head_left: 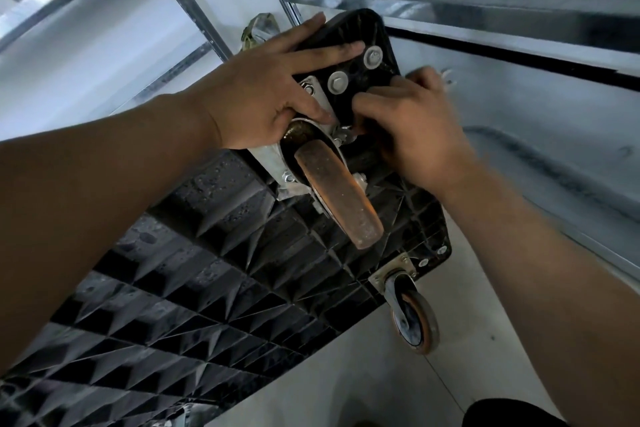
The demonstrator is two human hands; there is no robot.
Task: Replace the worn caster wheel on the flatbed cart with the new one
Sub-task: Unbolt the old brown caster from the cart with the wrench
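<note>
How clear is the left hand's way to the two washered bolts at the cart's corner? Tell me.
Probably yes. The left hand lies flat on the cart, fingertips beside the upper bolt, the lower bolt just under them. Nothing covers either; the right hand is lower, at the caster plate.

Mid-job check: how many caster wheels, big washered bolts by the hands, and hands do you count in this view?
Caster wheels: 2, one at centre, one at the cart corner
Big washered bolts: 2
Hands: 2, left hand, right hand
Total: 6
</note>
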